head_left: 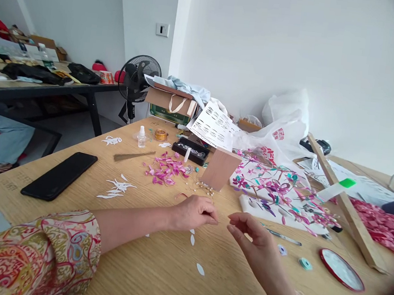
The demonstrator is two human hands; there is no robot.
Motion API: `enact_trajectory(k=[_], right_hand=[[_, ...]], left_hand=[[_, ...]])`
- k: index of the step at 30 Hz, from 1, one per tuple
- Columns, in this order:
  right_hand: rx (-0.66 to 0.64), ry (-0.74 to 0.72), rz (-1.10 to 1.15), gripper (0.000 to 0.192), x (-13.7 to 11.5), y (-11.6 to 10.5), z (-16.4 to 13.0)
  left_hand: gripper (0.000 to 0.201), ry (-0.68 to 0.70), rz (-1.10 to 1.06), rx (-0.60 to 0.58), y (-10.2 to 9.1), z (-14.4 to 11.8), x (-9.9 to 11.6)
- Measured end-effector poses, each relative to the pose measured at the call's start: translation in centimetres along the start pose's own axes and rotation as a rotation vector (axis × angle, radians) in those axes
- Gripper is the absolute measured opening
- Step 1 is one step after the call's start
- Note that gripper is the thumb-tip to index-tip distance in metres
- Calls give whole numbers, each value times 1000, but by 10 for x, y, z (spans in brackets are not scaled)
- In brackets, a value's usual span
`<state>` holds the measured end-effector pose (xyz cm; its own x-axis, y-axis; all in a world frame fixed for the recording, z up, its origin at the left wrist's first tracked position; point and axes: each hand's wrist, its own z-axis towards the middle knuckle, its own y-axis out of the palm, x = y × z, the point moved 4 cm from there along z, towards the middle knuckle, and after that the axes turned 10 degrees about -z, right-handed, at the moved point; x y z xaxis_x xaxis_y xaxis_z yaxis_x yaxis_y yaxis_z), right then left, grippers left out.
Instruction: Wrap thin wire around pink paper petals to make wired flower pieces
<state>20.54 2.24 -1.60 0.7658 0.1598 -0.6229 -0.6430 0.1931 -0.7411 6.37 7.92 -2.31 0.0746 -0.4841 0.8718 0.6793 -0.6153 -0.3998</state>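
Above the middle of the wooden table (pixel 142 268), my left hand (pixel 194 214) is closed, its thumb and fingertips pressed together. Facing it a short gap away, my right hand (pixel 252 238) pinches with thumb and forefinger. Whatever either pinch holds is too fine to make out. White leaf-shaped pieces lie just below the hands, among them a larger one (pixel 200 269) and a smaller one (pixel 192 240). Metal tweezers (pixel 284 236) rest right of my right hand, near a teal spool (pixel 305 263) and a white spool (pixel 282 250).
Pink petals (pixel 168 168) lie scattered behind my left hand. Wire branches with pink and teal flowers (pixel 277 189) spread on white cloth. A black phone (pixel 59 175) and white slivers (pixel 117 188) lie left. Right are a wooden bar (pixel 348 210) and a red-rimmed round dish (pixel 342 270).
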Motion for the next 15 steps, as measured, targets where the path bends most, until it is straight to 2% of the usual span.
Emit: enact_trajectory(k=[4, 6, 8, 11, 15], right_hand=[[31, -264, -167, 9, -11, -6, -3], [18, -336, -198, 11, -17, -5, -5], [9, -363, -209, 14, -22, -4, -6], [-13, -286, -199, 17, -24, 0, -5], [-51, 17, -95, 18, -16, 9, -3]], left_hand=[[10, -258, -421, -7, 5, 1, -14], [10, -299, -509, -40, 8, -1, -16], [10, -271, -487, -70, 9, -1, -14], [11, -71, -176, -89, 5, 0, -3], [21, 325, 477, -155, 6, -7, 16]])
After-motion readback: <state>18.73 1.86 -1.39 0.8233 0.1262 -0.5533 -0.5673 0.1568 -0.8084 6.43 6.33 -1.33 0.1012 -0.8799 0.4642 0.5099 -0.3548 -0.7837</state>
